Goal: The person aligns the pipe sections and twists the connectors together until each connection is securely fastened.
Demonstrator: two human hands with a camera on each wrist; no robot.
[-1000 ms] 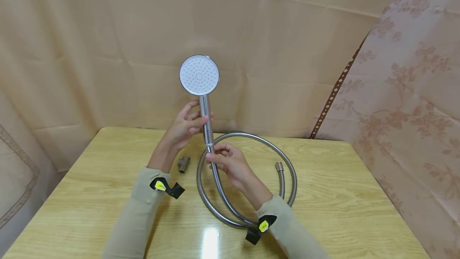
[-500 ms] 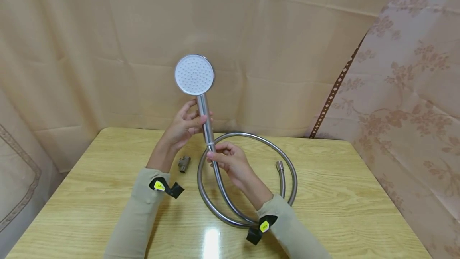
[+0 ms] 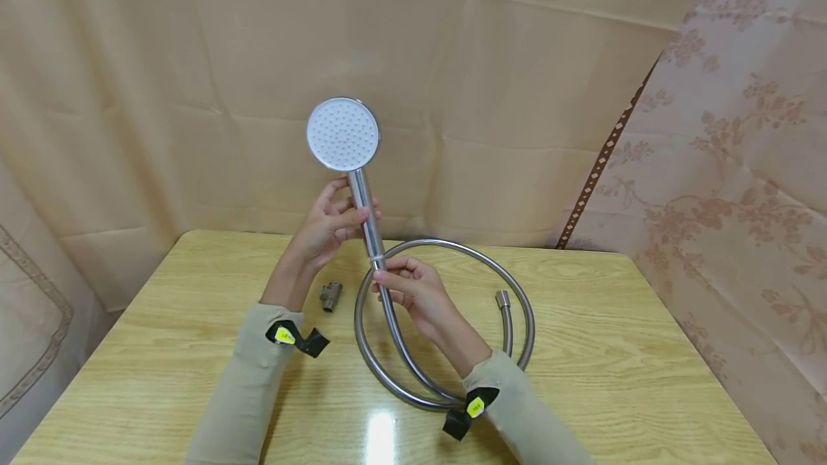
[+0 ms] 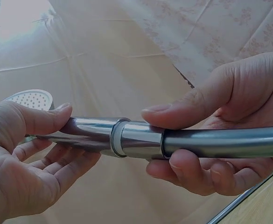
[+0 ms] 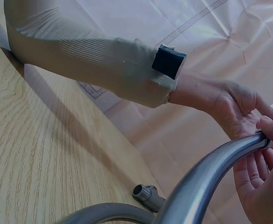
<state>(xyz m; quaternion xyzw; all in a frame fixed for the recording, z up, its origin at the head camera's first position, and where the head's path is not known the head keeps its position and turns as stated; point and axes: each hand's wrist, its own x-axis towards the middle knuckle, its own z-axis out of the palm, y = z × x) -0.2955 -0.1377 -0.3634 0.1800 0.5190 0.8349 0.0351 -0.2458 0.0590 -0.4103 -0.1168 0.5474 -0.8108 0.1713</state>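
Observation:
A chrome shower head (image 3: 343, 134) with a round white nozzle face stands upright above the table, leaning a little left. My left hand (image 3: 327, 224) grips its handle, thumb in front and fingers behind. Just below, my right hand (image 3: 416, 293) pinches the metal collar at the upper end of the shower hose (image 3: 402, 350). In the left wrist view the hose collar (image 4: 141, 139) meets the handle end, with a pale ring (image 4: 120, 137) showing at the joint. The right wrist view shows the hose (image 5: 192, 186) curving up to the hands.
A small metal tee fitting (image 3: 331, 296) lies on the wooden table (image 3: 581, 350), left of the hose. The hose's other end, with a metal nut (image 3: 502, 298), rests inside the coil at right. A beige curtain (image 3: 413, 92) hangs behind the table.
The shower head has tilted gradually to the left, its face shifting left. My left hand has moved slightly left with it; my right hand stays nearly in place at the collar.

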